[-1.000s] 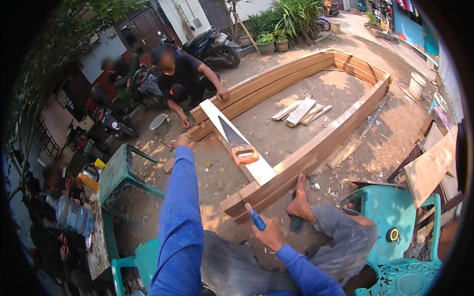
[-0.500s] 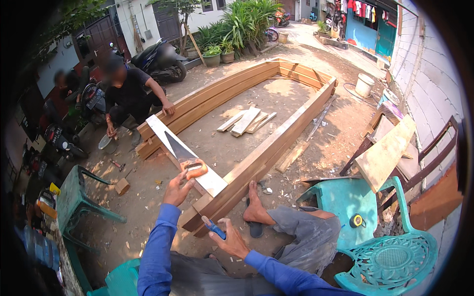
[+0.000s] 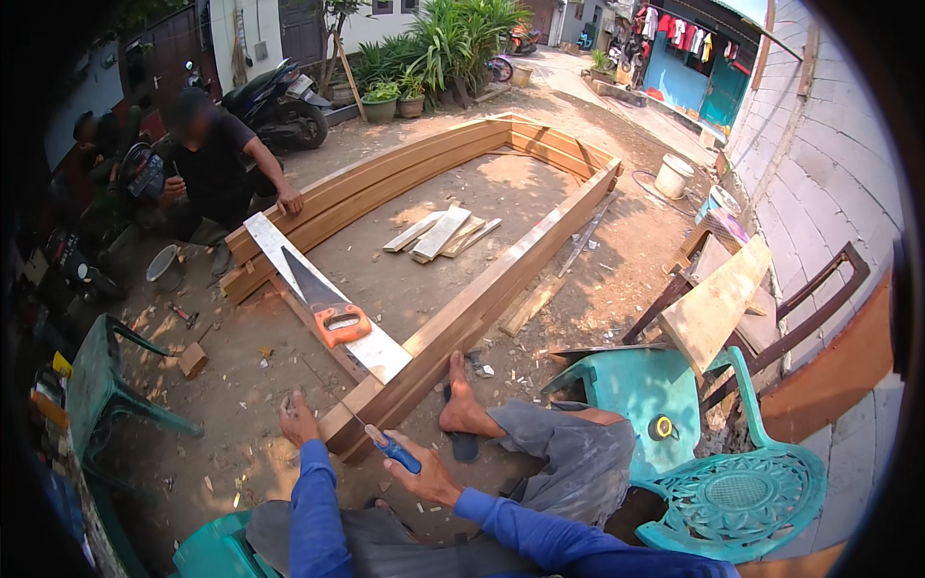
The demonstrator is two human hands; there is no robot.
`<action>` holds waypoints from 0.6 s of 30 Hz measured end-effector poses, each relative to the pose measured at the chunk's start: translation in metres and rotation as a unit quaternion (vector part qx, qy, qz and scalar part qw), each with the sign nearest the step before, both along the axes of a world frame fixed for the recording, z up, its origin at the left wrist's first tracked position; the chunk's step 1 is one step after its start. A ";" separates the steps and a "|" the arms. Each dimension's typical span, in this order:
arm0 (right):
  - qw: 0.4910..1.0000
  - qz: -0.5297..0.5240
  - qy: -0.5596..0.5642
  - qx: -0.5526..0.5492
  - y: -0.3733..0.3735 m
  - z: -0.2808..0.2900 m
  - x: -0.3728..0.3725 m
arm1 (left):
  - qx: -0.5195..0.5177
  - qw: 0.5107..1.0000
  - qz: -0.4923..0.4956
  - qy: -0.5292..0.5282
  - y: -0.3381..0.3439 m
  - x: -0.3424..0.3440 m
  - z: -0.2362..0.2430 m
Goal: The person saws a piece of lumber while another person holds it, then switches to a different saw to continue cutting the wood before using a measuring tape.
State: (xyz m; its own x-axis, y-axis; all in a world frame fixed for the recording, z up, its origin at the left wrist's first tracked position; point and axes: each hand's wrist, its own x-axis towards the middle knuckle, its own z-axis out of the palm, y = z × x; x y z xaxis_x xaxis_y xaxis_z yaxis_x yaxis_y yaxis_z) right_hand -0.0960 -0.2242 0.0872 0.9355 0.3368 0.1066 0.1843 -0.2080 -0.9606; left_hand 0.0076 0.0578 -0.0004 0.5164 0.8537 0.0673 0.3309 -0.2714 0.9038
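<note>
Head view: my right hand (image 3: pixel 431 472) wraps the blue-handled tool (image 3: pixel 399 452), presumably for control, at the near end of the timber frame (image 3: pixel 496 295); my left hand (image 3: pixel 298 420) half-curls beside that end, grip unclear; the white board (image 3: pixel 385 358) bridges both sides, supporting the handsaw (image 3: pixel 310 292).

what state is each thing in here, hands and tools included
left hand: loosely open, no object visible in it
right hand: closed around blue-handled tool
blue-handled tool: held at the wooden frame
handsaw: lying flat on the white board
white board: laid across the frame
loose planks: piled on the ground
tape measure: lying on the green chair
green chair: upright
</note>
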 end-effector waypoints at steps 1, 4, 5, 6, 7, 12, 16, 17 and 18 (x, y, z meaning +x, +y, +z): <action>0.999 0.009 0.037 0.032 -0.001 -0.006 -0.002 | -0.077 0.996 0.011 -0.040 -0.001 -0.001 0.001; 1.000 -0.010 0.012 0.023 0.000 -0.020 -0.008 | -0.013 1.000 0.015 0.001 -0.026 -0.013 0.016; 1.000 -0.018 0.008 0.022 0.001 -0.017 -0.007 | -0.010 1.000 0.026 -0.011 -0.029 -0.015 0.020; 1.000 0.007 0.009 0.027 -0.002 -0.017 -0.006 | 0.016 0.999 0.032 0.001 -0.040 -0.014 0.022; 1.000 -0.008 0.002 0.024 -0.004 -0.017 -0.004 | 0.045 0.998 0.040 0.013 -0.049 -0.014 0.026; 0.997 -0.021 -0.067 0.024 0.005 -0.015 -0.006 | 0.002 0.997 0.078 0.008 -0.051 -0.014 0.028; 0.997 -0.018 -0.065 0.022 0.007 -0.013 -0.005 | -0.003 0.994 0.109 -0.010 -0.050 -0.017 0.024; 0.998 -0.015 -0.048 0.025 0.007 -0.010 -0.005 | -0.007 0.995 0.103 -0.011 -0.049 -0.018 0.025; 0.999 -0.012 -0.032 0.027 0.007 -0.006 -0.003 | -0.011 0.995 0.098 -0.013 -0.049 -0.018 0.025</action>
State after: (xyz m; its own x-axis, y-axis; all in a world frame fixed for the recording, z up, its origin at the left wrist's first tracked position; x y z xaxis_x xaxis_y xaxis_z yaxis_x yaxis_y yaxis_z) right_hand -0.0994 -0.2170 0.0810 0.9340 0.3067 0.1832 0.2404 -0.1604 -0.9573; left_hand -0.0108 0.0083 0.0250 0.3375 0.9395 0.0584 0.3530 -0.1838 0.9174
